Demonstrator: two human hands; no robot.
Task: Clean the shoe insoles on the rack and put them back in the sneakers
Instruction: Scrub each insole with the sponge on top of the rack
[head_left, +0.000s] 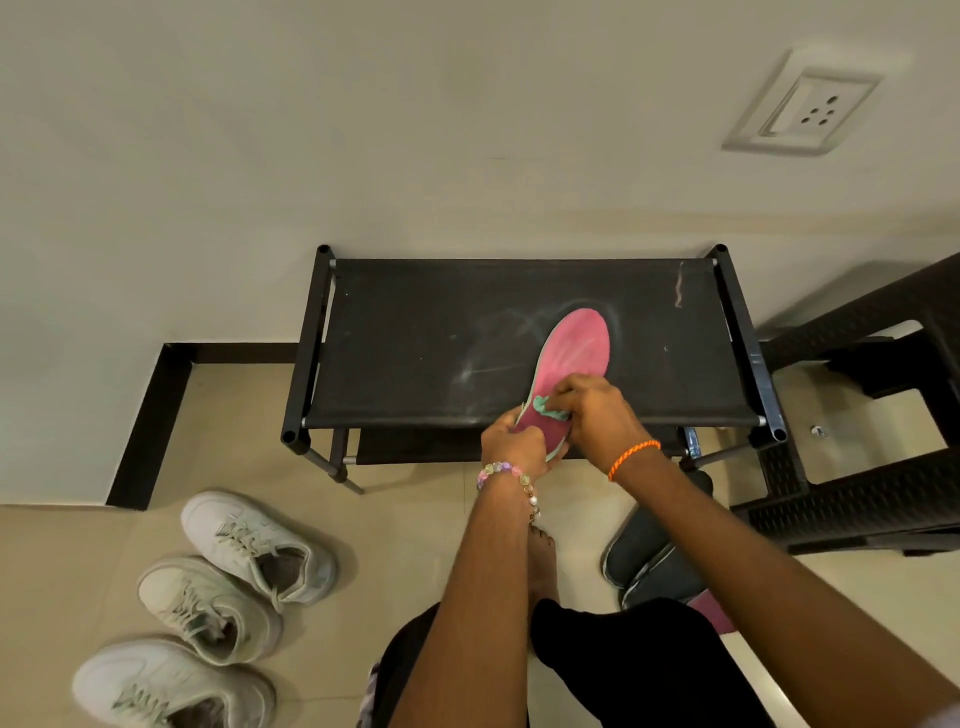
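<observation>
Left hand (514, 441): grips the pink insole (574, 358) at its heel end.
Right hand (592, 410): pinches a teal cloth (550, 408) against it, just beside the left.
Writing: none readable.

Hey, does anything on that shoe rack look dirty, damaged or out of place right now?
Yes. The rack top has pale chalky smears around the pink insole, like dust or residue. A light streak or scuff marks its far right corner. Also, three white sneakers sit on the floor, an odd count.
</observation>
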